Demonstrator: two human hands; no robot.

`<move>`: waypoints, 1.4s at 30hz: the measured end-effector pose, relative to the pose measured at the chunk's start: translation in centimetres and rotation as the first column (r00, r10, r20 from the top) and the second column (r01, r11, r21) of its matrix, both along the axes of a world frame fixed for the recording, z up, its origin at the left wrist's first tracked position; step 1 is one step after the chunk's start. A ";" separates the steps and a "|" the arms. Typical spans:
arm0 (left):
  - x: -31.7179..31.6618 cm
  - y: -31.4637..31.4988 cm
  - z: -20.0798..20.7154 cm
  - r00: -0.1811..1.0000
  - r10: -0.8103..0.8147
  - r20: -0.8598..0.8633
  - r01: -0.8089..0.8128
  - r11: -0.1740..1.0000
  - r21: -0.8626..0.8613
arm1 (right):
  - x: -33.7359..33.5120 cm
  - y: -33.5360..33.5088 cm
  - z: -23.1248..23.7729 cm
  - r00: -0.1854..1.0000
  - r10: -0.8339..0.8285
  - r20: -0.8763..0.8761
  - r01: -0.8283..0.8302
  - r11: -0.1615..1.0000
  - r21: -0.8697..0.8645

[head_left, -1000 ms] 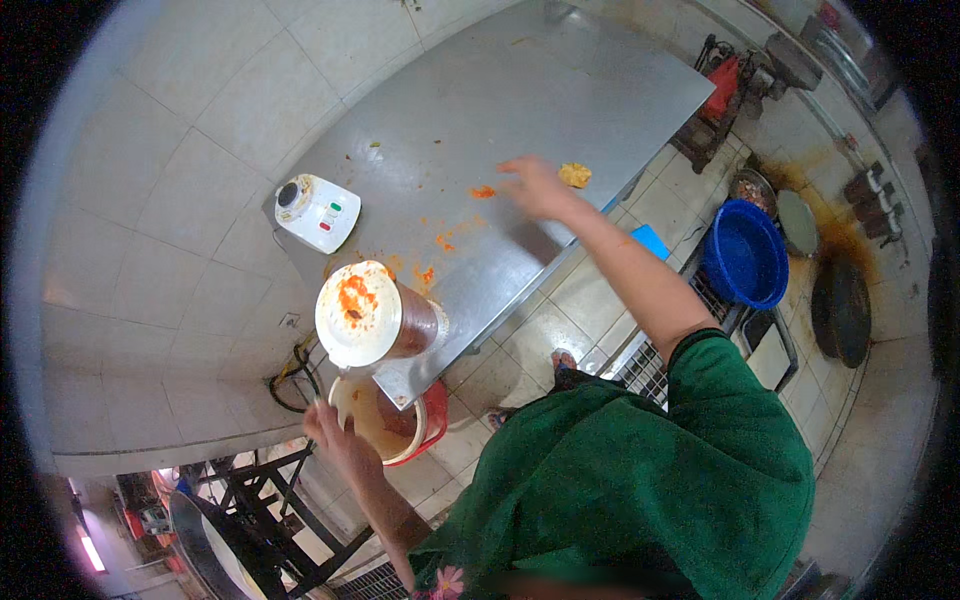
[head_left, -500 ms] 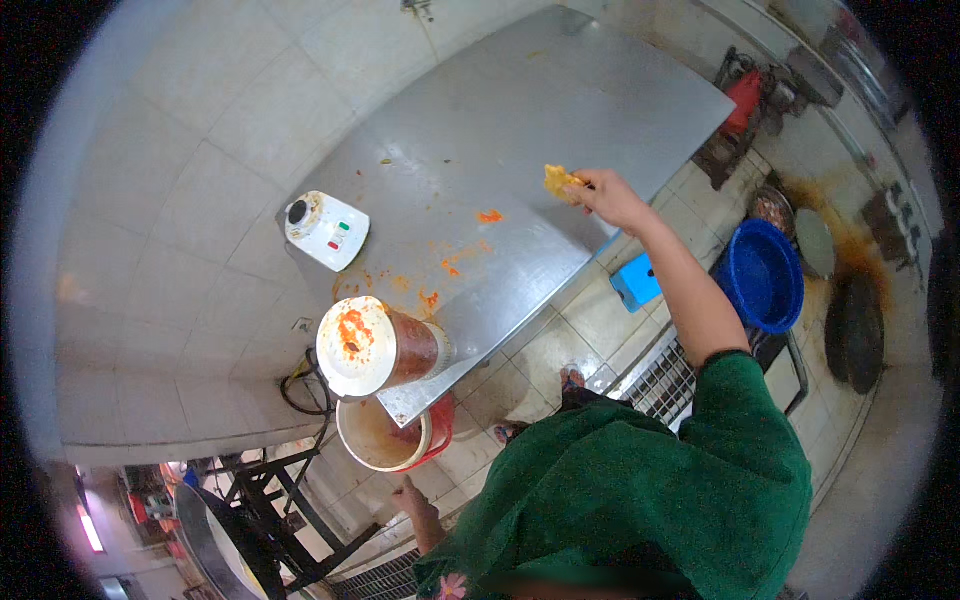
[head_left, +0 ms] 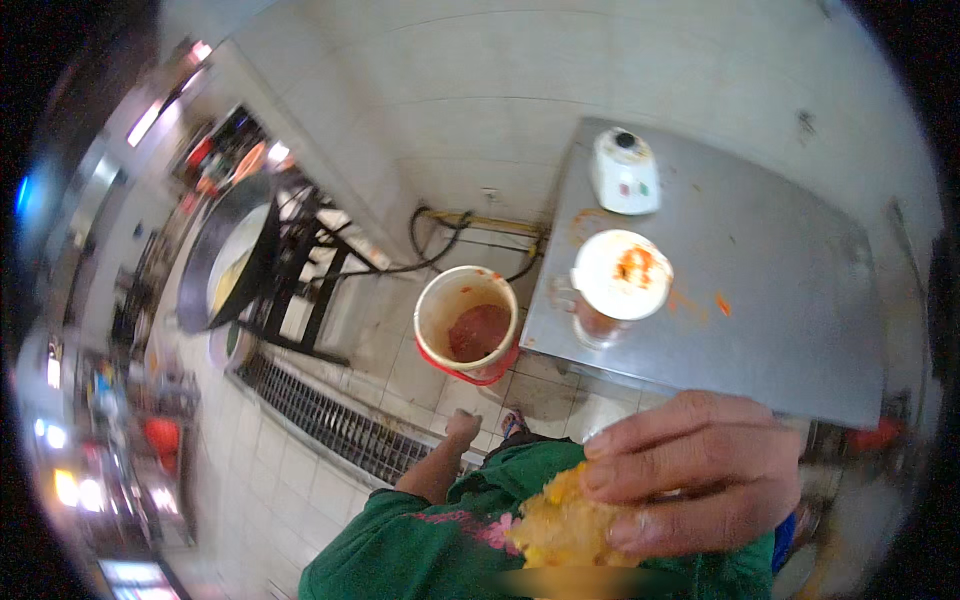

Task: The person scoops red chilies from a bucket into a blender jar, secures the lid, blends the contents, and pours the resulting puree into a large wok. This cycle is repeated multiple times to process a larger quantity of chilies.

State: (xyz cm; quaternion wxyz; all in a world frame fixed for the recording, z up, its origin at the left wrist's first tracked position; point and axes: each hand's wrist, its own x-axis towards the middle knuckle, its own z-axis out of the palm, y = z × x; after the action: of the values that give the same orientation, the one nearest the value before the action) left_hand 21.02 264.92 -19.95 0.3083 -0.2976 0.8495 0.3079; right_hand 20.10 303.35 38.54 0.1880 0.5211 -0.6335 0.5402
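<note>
Close in front of me, my right hand pinches a golden, rough-surfaced piece of fried food between thumb and fingers. My left hand hangs low by my side, its fingers curled in with nothing visible in them. It is nearest to a red-and-cream bucket on the floor, which has reddish-brown stuff in the bottom. On the table's near corner stands a blender jar with a white lid smeared orange. Its white base sits separately behind it.
A steel table with orange splashes stands against the tiled wall. At left a large wok rests on a black metal stand. A floor drain grate runs below it. A dark hose lies near the wall.
My right hand has come from over the table to close before me, still holding the fried food. My view has swung left, bringing the wok and bucket more into sight. My left hand stays low.
</note>
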 end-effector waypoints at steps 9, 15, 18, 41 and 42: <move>5.0 -2.7 2.8 0.982 0.184 -0.033 -0.186 0.980 -0.077 | -3.7 -6.6 0.7 0.895 0.404 -0.188 -0.441 0.867 -0.232; 10.7 -8.6 -0.7 0.962 0.164 0.218 -0.131 0.979 -0.159 | -5.8 -9.9 1.3 0.819 0.423 -0.387 -0.552 0.765 -0.333; 11.0 -8.9 0.3 0.976 0.051 0.212 -0.010 0.982 -0.190 | -4.3 -8.7 2.3 0.921 0.377 -0.097 -0.389 0.878 -0.280; 1.4 -3.0 3.4 0.919 0.334 -0.209 -0.285 0.929 0.235 | -0.2 29.3 -35.6 -0.314 -0.745 0.588 0.749 0.186 0.636; 0.4 -2.8 4.2 0.906 0.397 -0.148 -0.359 0.905 0.228 | 0.0 29.8 -36.8 -0.319 -0.701 0.638 0.744 0.232 0.626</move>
State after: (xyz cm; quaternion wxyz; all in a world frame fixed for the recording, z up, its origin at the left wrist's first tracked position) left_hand 21.42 262.14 -15.73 0.1875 -0.3945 0.7665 0.4709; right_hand 20.09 333.13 1.76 0.1223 -0.3760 -0.7798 0.4854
